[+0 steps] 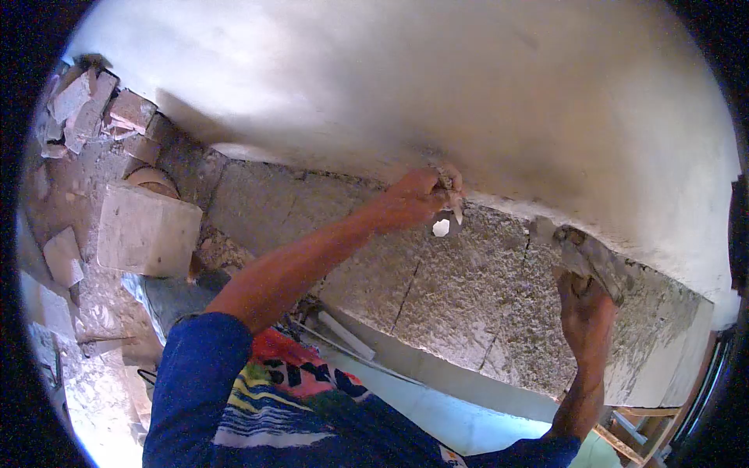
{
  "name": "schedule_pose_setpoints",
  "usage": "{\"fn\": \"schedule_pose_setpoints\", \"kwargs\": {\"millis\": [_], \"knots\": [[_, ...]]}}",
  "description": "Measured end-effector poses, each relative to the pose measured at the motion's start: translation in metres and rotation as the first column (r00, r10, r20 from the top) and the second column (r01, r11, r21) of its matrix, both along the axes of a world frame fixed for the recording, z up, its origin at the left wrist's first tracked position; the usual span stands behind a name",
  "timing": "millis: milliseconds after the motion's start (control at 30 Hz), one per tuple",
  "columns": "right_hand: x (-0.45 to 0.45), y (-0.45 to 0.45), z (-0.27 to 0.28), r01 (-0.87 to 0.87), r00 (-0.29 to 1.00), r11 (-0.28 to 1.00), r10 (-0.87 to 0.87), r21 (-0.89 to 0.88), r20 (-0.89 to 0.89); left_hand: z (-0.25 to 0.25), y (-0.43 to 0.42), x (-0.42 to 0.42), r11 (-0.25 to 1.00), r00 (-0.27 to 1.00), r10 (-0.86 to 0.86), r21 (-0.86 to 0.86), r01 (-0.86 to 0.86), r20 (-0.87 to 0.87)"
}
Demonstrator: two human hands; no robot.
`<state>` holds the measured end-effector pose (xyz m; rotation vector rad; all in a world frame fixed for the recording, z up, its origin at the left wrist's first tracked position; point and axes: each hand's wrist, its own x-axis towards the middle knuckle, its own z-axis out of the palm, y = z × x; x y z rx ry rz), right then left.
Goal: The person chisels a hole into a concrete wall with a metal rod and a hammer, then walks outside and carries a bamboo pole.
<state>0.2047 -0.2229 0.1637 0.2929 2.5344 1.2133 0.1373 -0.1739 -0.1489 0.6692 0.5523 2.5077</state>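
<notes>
My right hand (585, 312) is wrapped around the handle of a plastering trowel (597, 265). Its flat grey blade is smeared with mortar and lies close to the lower edge of the smooth plastered surface (484, 93). My left hand (429, 195) is closed at that same edge, farther left. Grey wet material clings to its fingers, and what they grip, if anything, cannot be made out. Below both hands runs a ledge of rough, mortar-spattered blocks (468, 288) with dark joints. A small bright white spot (441, 228) shows just under my left hand.
At the left, broken bricks (97, 109) are heaped by the wall, and a pale square block (148, 230) stands on the littered floor. A white pipe-like piece (347, 335) lies beside my body. Wooden framing (636, 437) is at the lower right.
</notes>
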Motion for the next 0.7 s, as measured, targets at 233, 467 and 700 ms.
{"fn": "schedule_pose_setpoints", "kwargs": {"millis": [233,467,700], "knots": [[-0.053,0.003,-0.027,-0.251,0.959,0.964,0.26,-0.084,0.113,0.001,-0.001,-0.001,1.0,0.999,-0.015,-0.008,0.014,-0.028],[-0.089,-0.008,-0.047,-0.432,0.861,0.896,0.445,-0.107,0.246,-0.006,0.012,-0.001,0.986,1.0,0.022,0.165,-0.023,0.01],[-0.11,-0.025,-0.067,-0.45,0.83,0.881,0.472,-0.142,0.298,0.006,0.003,-0.007,0.996,0.995,0.083,0.024,-0.082,-0.055]]}}
